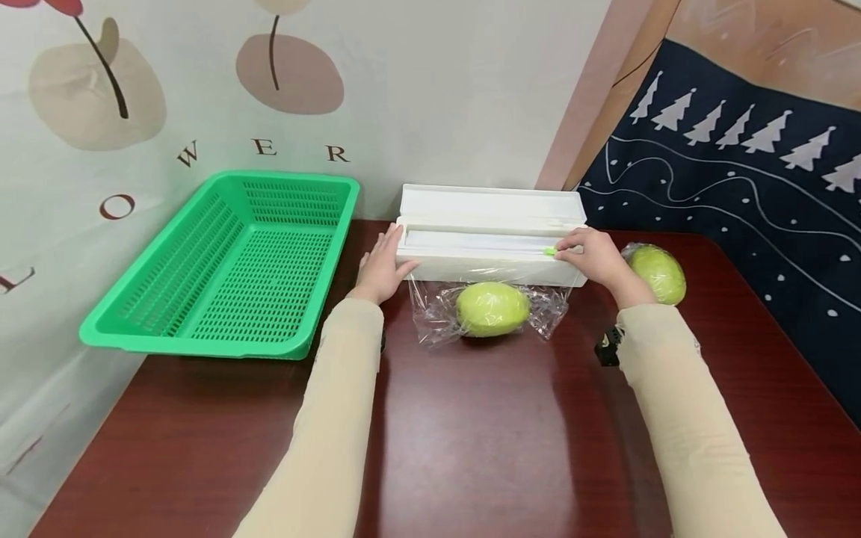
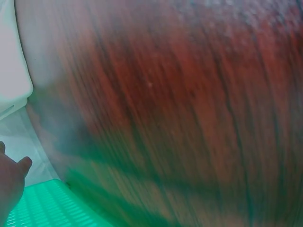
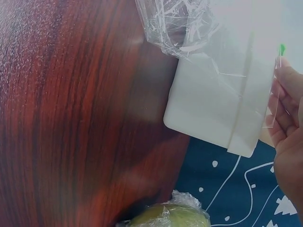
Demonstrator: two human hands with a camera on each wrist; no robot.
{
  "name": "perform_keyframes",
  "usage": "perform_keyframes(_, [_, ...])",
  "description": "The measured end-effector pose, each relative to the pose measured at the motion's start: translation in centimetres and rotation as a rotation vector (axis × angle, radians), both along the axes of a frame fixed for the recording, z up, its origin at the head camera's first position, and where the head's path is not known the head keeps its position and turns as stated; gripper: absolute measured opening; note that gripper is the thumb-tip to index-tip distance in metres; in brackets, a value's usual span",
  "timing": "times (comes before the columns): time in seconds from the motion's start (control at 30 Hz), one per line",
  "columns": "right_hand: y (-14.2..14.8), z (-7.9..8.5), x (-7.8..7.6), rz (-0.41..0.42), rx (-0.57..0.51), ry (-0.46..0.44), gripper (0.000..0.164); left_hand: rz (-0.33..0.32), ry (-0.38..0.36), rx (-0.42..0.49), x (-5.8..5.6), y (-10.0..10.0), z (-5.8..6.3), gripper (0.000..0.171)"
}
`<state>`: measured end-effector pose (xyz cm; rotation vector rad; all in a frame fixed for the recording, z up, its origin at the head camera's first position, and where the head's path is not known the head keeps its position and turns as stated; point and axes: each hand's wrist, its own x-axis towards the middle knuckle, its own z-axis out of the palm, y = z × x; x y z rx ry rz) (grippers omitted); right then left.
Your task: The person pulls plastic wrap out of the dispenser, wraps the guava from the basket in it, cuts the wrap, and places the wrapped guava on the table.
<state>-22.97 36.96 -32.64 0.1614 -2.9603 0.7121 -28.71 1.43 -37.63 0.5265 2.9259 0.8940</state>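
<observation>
A white cling film dispenser (image 1: 498, 270) stands at the back of the table with its lid (image 1: 491, 202) raised. My left hand (image 1: 382, 267) rests against the dispenser's left end, fingers straight and thumb along the front; the left wrist view catches only part of it. At the dispenser's right end, my right hand (image 1: 595, 255) pinches a small green slide cutter (image 1: 551, 252) between thumb and fingers. Clear cling film (image 1: 430, 314) hangs down the front and lies around a yellow-green oval fruit (image 1: 493, 308) on the table.
To the left is a green slatted basket (image 1: 262, 280). A second film-wrapped fruit (image 1: 659, 274) lies beyond my right wrist. Behind the dispenser hangs a pale printed cloth (image 1: 437, 90), with a dark tree-patterned cloth (image 1: 726, 194) to the right.
</observation>
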Motion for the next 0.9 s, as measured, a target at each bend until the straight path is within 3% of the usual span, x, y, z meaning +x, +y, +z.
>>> perform_keyframes(0.9, [1.1, 0.5, 0.2, -0.007, 0.013, 0.006, 0.021, -0.014, -0.007, 0.018, -0.4, 0.3, -0.5, 0.075])
